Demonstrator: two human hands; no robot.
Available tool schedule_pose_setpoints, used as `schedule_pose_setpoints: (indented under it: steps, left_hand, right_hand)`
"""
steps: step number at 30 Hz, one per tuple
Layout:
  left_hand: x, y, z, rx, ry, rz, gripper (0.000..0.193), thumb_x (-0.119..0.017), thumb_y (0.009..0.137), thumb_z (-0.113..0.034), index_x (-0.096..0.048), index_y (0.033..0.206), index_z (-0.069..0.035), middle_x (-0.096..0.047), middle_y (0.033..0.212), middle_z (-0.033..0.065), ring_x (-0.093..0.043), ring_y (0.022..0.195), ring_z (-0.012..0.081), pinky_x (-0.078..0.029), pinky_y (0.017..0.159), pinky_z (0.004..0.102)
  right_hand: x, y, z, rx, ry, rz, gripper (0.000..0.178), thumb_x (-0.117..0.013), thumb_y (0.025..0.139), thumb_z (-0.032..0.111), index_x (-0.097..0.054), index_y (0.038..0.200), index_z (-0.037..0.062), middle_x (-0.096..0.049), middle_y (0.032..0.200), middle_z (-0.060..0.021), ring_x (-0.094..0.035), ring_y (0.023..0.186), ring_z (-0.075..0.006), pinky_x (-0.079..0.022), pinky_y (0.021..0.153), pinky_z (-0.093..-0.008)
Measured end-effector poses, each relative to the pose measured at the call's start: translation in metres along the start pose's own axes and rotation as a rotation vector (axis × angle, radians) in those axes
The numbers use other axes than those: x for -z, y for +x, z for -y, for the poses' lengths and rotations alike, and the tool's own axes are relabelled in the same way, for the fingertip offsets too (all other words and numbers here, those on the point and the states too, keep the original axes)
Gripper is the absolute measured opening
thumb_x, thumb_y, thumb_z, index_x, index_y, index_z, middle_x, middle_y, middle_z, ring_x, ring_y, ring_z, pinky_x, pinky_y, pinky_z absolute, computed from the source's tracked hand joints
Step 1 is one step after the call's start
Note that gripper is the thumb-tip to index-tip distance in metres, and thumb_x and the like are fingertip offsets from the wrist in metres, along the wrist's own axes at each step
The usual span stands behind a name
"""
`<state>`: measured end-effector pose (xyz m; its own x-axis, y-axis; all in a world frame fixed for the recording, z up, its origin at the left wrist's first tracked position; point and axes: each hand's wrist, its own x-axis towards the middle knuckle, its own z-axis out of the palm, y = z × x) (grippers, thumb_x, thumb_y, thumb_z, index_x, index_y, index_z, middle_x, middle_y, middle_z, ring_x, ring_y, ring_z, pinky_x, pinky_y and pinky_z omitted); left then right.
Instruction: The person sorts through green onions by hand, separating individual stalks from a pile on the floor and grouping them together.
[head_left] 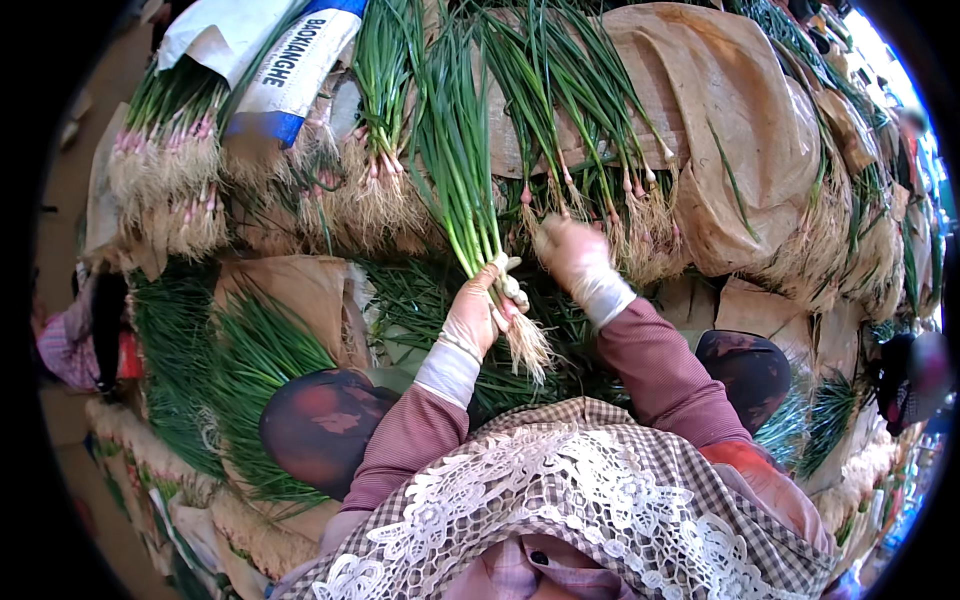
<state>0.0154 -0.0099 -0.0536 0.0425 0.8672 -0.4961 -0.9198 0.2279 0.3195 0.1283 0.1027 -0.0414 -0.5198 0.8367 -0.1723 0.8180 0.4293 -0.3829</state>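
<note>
My left hand (474, 312) is closed around a bunch of green garlic (462, 170) just above its roots. The long green leaves point away from me, and pale bulbs and stringy roots stick out beside my fingers. To its right, my right hand (578, 255) is at the root ends of loose garlic stalks (545, 120) lying on brown sacking. Motion blurs its fingers, so whether it grips a stalk cannot be made out. Both wrists have white wraps below purple sleeves.
More garlic bunches (385, 150) lie left of the held one, beside a white and blue printed sack (300, 70). Brown sacking (700, 120) covers the pile at right. Cut green leaves (250, 350) heap by my left knee (325, 425). Another person (70, 340) is at the far left.
</note>
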Motion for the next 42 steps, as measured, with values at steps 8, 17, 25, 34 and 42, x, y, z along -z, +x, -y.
schedule_pose_setpoints:
  steps: [8, 17, 25, 34, 42]
  left_hand:
    - [-0.015, 0.000, 0.003, -0.129, 0.128, 0.078, 0.021, -0.044, 0.082, -0.018, -0.051, 0.083, 0.002, -0.054, 0.070, 0.0105, -0.054, 0.070, 0.0224, -0.045, 0.068, 0.0342]
    - [-0.017, 0.004, 0.009, -0.116, 0.150, -0.234, 0.022, -0.048, 0.081, -0.020, -0.051, 0.090, -0.001, -0.058, 0.078, 0.0093, -0.051, 0.055, 0.0177, -0.044, 0.051, 0.0286]
    - [-0.009, -0.001, 0.004, -0.066, -0.179, 0.187, 0.018, -0.046, 0.081, -0.027, -0.049, 0.081, -0.009, -0.051, 0.065, 0.0050, -0.048, 0.055, 0.0157, -0.038, 0.047, 0.0252]
    - [-0.003, -0.004, -0.001, 0.068, -0.008, -0.009, 0.023, -0.050, 0.079, -0.021, -0.052, 0.087, 0.001, -0.048, 0.060, 0.0050, -0.047, 0.054, 0.0169, -0.039, 0.052, 0.0272]
    - [-0.028, -0.017, -0.028, -0.150, 0.238, 0.100, 0.014, -0.051, 0.077, -0.014, -0.051, 0.078, -0.001, -0.050, 0.063, 0.0071, -0.051, 0.058, 0.0178, -0.043, 0.057, 0.0284]
  right_hand:
    - [0.043, 0.010, -0.012, -0.166, 0.259, 0.049, 0.025, -0.048, 0.076, 0.031, -0.053, 0.087, 0.0091, -0.057, 0.080, -0.0127, -0.055, 0.079, -0.0267, -0.042, 0.068, -0.0354]
    - [-0.004, -0.014, -0.006, -0.058, 0.983, 0.235, 0.047, -0.038, 0.081, 0.045, -0.050, 0.090, 0.0004, -0.053, 0.065, -0.0079, -0.049, 0.058, -0.0178, -0.040, 0.056, -0.0277]
    - [-0.044, -0.005, 0.014, 0.068, 0.447, -0.150, 0.025, -0.045, 0.079, 0.029, -0.054, 0.084, 0.0056, -0.059, 0.075, -0.0095, -0.055, 0.070, -0.0282, -0.042, 0.062, -0.0358]
    - [0.006, 0.038, 0.025, -0.145, 0.084, 0.021, 0.030, -0.047, 0.078, 0.035, -0.051, 0.089, 0.0073, -0.056, 0.088, -0.0120, -0.054, 0.084, -0.0279, -0.041, 0.073, -0.0354]
    - [-0.021, 0.054, -0.031, 0.008, 0.677, 0.180, 0.030, -0.051, 0.075, 0.031, -0.055, 0.084, 0.0032, -0.056, 0.078, -0.0177, -0.055, 0.071, -0.0293, -0.043, 0.067, -0.0330]
